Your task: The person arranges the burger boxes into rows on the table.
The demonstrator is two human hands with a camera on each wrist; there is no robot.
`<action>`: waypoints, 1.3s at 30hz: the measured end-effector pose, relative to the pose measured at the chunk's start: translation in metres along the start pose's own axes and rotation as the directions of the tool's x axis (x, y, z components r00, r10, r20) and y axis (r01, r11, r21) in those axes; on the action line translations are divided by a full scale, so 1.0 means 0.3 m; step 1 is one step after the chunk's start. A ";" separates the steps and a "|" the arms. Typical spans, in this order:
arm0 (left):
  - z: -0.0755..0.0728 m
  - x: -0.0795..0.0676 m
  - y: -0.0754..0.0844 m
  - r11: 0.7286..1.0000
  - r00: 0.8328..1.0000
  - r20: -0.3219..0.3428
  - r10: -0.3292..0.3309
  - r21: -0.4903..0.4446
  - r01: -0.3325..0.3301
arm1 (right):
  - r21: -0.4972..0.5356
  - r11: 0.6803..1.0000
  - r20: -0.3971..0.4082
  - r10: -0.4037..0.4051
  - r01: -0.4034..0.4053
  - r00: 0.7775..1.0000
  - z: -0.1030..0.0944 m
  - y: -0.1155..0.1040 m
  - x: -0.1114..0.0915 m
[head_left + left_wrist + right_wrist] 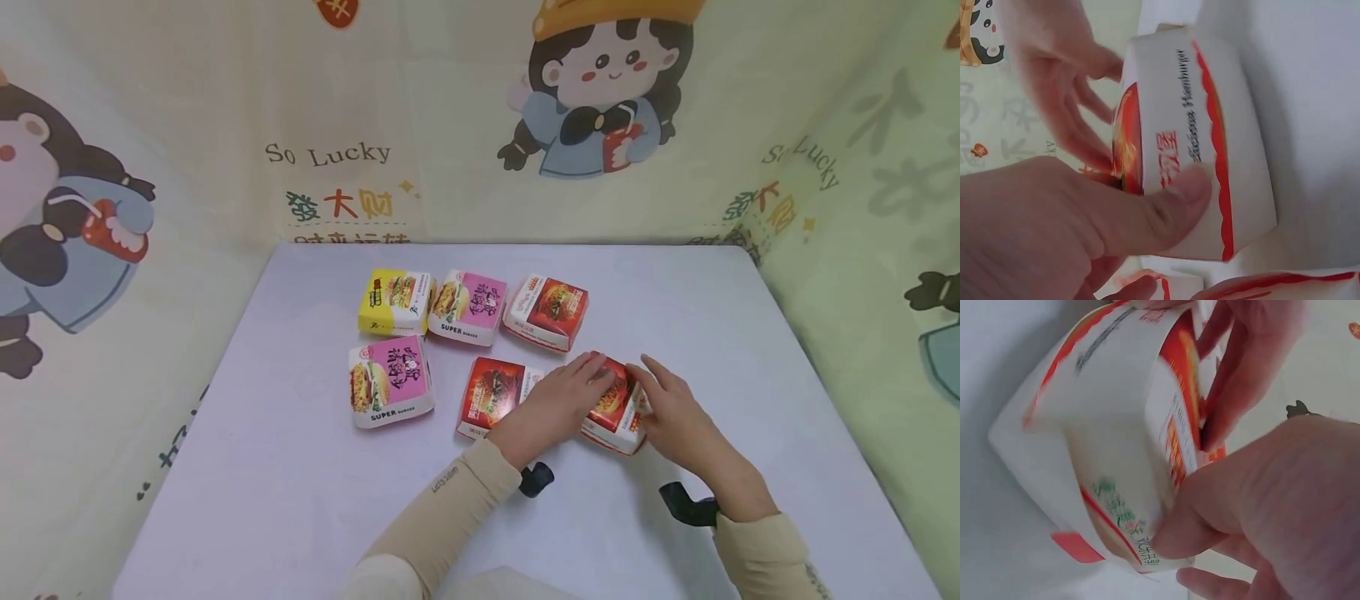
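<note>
Under my hands lies a red and white burger box [615, 408], nearest the right end of the group. My left hand [558, 404] grips it, thumb [1179, 200] on the white front face and fingers over the top. The right hand [682, 417] is at the box's right side with its fingers extended past the back corner. In the right wrist view its thumb [1175, 534] lies at the edge of the printed side panel [1116, 506]. Another red and white burger box [491, 396] stands just left, partly behind my left forearm.
A pink burger box [390, 379] sits left of the red ones. Behind are a yellow burger box [393, 302], a second pink box [467, 307] and a third red box [546, 312], side by side. A printed cloth [450, 108] surrounds the white table [300, 500].
</note>
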State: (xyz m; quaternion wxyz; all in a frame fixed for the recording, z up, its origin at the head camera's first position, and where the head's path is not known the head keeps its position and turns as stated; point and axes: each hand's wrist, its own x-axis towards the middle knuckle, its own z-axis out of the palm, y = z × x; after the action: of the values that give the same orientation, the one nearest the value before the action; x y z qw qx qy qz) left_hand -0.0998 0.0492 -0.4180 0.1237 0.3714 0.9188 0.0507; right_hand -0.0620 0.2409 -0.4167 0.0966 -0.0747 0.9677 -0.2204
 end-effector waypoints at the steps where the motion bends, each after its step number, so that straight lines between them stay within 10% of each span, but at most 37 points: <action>1: -0.003 -0.002 0.000 1.000 1.000 0.003 -0.001 -0.006 0.001 | 0.006 1.000 0.009 0.001 -0.001 1.000 0.003 0.002 0.000; 26: 0.047 -0.012 0.105 0.967 0.973 -0.069 -0.222 0.113 0.229 | -0.036 0.999 -0.018 0.017 -0.017 1.000 0.019 -0.003 -0.022; 39: 0.061 0.001 0.088 0.977 0.977 -0.157 -0.146 0.134 0.168 | -0.006 1.000 0.035 -0.009 0.009 0.999 0.030 -0.025 -0.047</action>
State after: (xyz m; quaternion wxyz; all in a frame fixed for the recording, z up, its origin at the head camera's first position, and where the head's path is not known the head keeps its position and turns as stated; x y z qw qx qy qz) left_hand -0.0773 0.0683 -0.4308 0.0319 0.3008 0.9531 0.0001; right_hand -0.0456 0.2331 -0.4193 0.1124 -0.0832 0.9662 -0.2167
